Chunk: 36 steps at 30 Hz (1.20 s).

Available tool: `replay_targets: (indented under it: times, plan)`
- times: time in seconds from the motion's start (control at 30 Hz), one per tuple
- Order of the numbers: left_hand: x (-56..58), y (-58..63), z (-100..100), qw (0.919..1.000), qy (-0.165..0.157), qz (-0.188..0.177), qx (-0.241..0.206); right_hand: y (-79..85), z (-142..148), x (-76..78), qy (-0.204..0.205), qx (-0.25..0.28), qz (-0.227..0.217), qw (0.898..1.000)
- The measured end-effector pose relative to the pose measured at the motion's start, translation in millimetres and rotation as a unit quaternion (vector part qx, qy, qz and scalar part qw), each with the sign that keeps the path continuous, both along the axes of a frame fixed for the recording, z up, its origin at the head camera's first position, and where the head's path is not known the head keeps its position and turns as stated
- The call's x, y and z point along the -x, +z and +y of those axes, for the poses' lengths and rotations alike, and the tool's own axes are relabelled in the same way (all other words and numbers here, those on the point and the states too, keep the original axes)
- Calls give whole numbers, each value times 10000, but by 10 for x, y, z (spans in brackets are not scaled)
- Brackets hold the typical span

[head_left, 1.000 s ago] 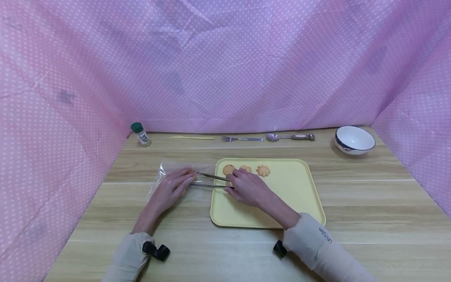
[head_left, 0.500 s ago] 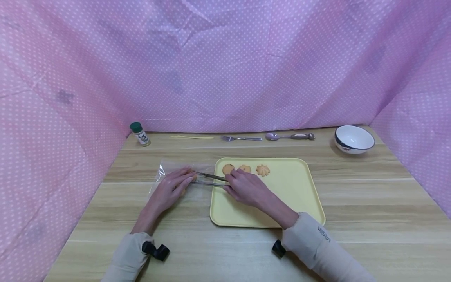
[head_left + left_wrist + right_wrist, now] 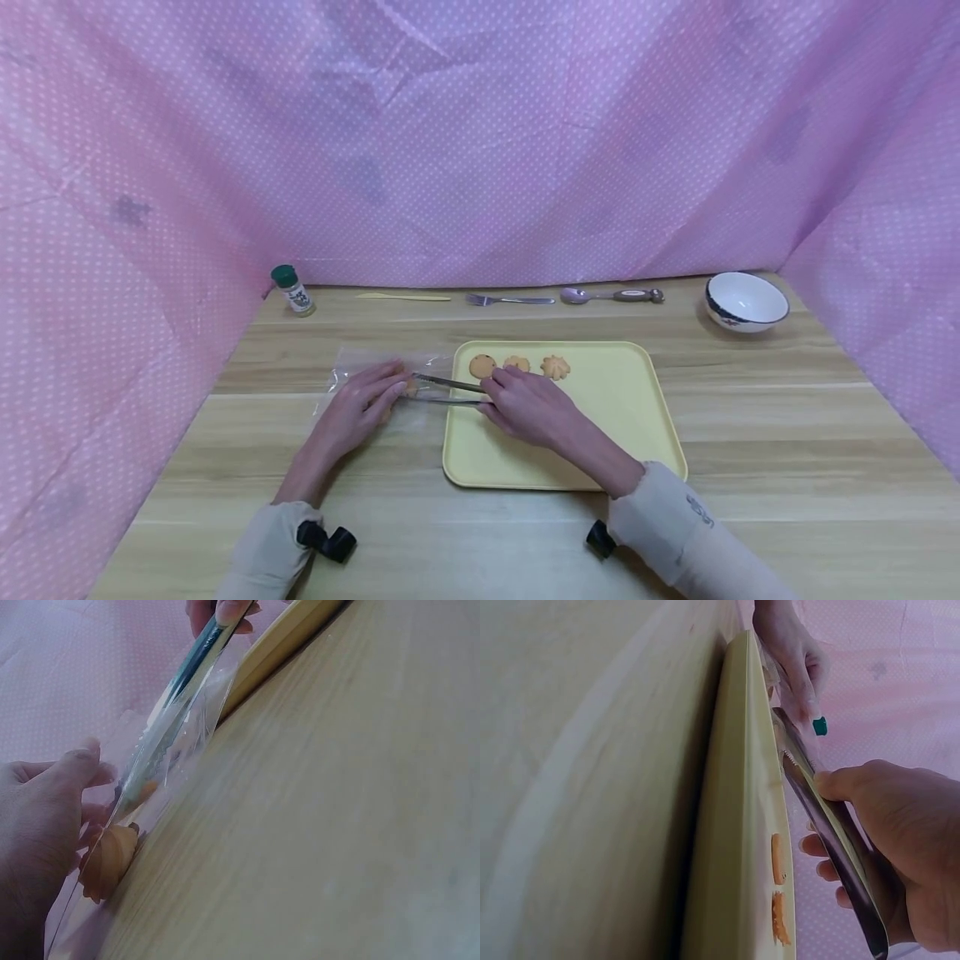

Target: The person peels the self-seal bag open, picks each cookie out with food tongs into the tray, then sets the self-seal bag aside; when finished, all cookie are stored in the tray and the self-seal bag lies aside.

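Note:
My left hand (image 3: pixel 360 410) holds a clear plastic bag (image 3: pixel 431 362) that lies on the table left of the tray. A ridged cookie (image 3: pixel 109 862) sits inside it beside the fingers; another orange piece (image 3: pixel 148 787) shows farther in. My right hand (image 3: pixel 531 408), over the tray's left part, grips metal tongs (image 3: pixel 832 847). Their serrated tips reach into the bag with the arms a little apart, close to a cookie (image 3: pixel 410 388); whether they touch it I cannot tell. Three cookies lie along the back of the yellow tray (image 3: pixel 600 425), the rightmost a flower-shaped cookie (image 3: pixel 555 367).
Along the table's back edge lie a pale yellow knife (image 3: pixel 403 297), a fork (image 3: pixel 510 300) and a spoon (image 3: pixel 611 296). A green-capped shaker (image 3: pixel 293 291) stands at the back left, a white bowl (image 3: pixel 746 301) at the back right.
The tong arms come closer together, and the cookie by the left fingertips shows more clearly now. The left hand and the tray cookies keep their places; the head view shifts slightly.

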<state>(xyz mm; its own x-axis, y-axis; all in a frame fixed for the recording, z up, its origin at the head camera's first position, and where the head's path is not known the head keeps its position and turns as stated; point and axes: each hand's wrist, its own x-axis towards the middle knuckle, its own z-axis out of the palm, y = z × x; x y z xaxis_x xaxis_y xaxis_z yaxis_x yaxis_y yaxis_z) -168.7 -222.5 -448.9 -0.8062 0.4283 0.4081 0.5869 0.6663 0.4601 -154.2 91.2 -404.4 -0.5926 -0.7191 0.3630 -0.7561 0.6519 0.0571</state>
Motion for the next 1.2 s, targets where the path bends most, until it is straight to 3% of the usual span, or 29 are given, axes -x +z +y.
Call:
replay_targets:
  times: [0.27,1.2]
  plan:
    - [1,1,1,9999,24,-111,-24,26,134,-58,58,39,285,9996]
    - [1,-2,-5,9999,94,-45,-41,62,1001,-244,-530,423,40,9977]
